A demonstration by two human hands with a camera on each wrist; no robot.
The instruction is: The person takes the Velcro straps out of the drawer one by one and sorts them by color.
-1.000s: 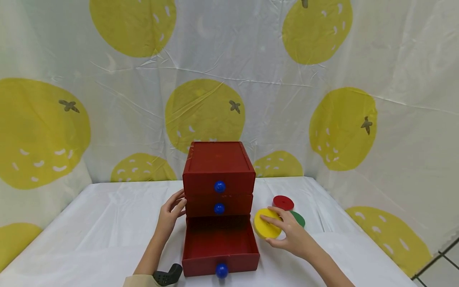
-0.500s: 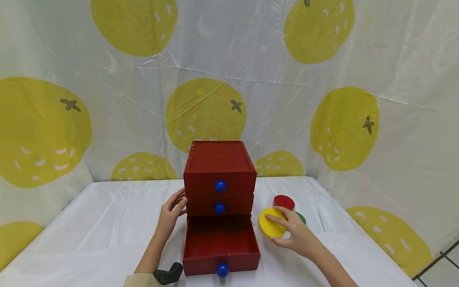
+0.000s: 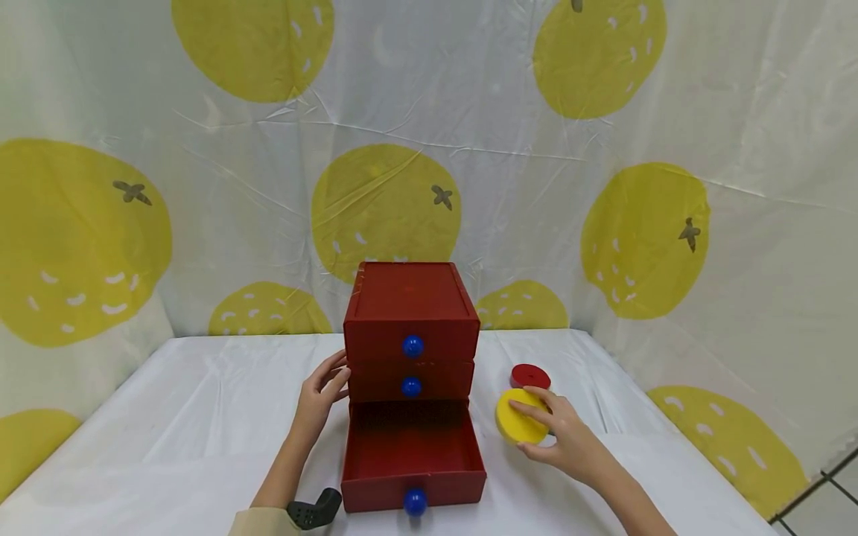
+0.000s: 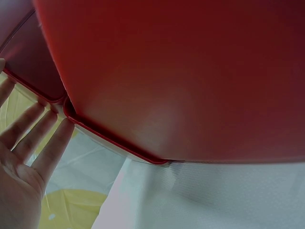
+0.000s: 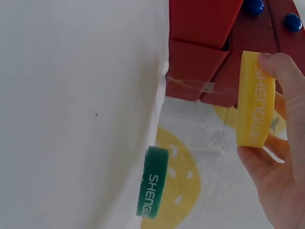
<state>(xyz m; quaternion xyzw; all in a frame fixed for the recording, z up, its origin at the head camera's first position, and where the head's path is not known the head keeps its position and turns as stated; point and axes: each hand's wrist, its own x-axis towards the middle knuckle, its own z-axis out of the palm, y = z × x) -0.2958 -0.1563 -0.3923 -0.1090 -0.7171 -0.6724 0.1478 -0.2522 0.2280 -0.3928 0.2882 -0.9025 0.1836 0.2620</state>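
Note:
A yellow tape roll (image 3: 509,428) with white lettering on its rim is pinched between the thumb and fingers of my right hand (image 3: 573,443), tilted and above the cloth in the right wrist view. Beneath it on the cloth is a green tape roll (image 5: 155,183), almost fully hidden in the head view. A red tape roll (image 3: 529,375) lies just behind. With fingers extended, my left hand (image 3: 320,392) touches the left side of a red drawer cabinet (image 3: 412,294); in the left wrist view the fingertips meet its edge. The bottom drawer (image 3: 382,495) is pulled out, nothing inside.
Two upper drawers with blue knobs (image 3: 412,346) are closed. White cloth (image 3: 201,424) covers the table, and a curtain (image 3: 509,186) with yellow fruit prints hangs behind and around it. A dark wrist device (image 3: 315,510) sits near my left sleeve.
My right hand has carried the yellow tape roll to the right, away from the drawer, so it now covers the green roll in the head view. My left hand stays in place.

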